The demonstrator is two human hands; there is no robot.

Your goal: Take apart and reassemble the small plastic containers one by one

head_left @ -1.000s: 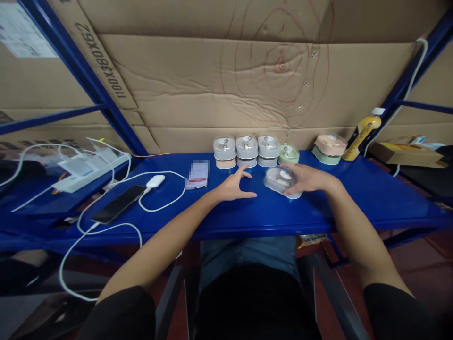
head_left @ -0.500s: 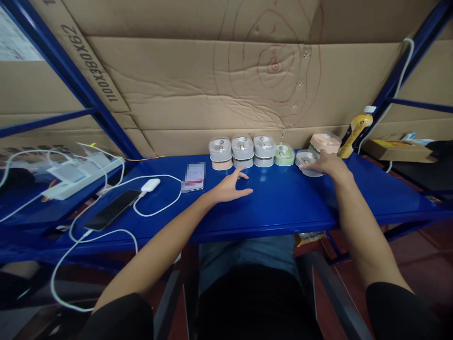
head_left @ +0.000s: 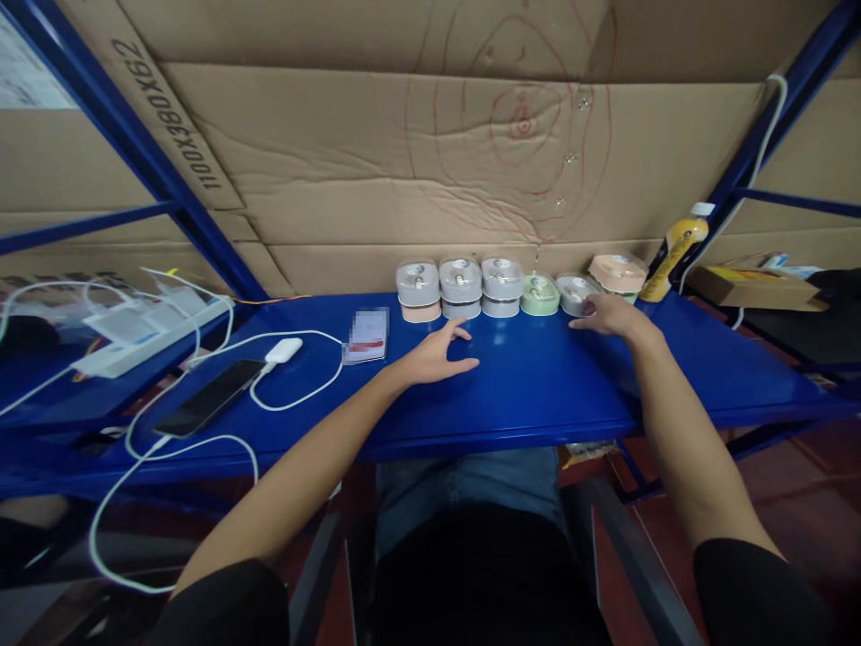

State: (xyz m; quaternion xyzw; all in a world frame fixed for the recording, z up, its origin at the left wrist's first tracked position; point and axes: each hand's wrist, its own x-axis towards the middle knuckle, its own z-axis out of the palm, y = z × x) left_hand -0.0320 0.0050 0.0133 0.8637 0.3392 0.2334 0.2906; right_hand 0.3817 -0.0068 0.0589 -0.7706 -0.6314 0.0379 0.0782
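The grey box (head_left: 570,289) sits on the blue tabletop (head_left: 525,404), just right of the green box (head_left: 540,298). It is level, lid upward, a pale round label on top. The right hand (head_left: 611,316) covers its right end, so its full outline cannot be seen; as far as it shows, its long axis runs left to right, in line with the green box, roughly parallel to the cardboard (head_left: 302,152) behind.

Of the hands, the right one lies right of and a little in front of the green box, thumb parted from the fingers. The thumb is over the tabletop before the grey box; whether the fingers touch the box cannot be told. The left hand (head_left: 439,355) is left of and in front of the green box, palm inward, thumb and fingers spread wide, holding nothing.

Left of the green box stand three stacks of two: the near stack (head_left: 501,285) and middle stack (head_left: 461,285) are grey on grey, the far stack (head_left: 418,287) grey on peach. Right of it, beyond the grey box, are a peach-topped stack (head_left: 615,269) and a yellow bottle (head_left: 682,244). Well to its left lie a lit phone (head_left: 368,336), a white case (head_left: 283,350) and a black phone (head_left: 210,397).
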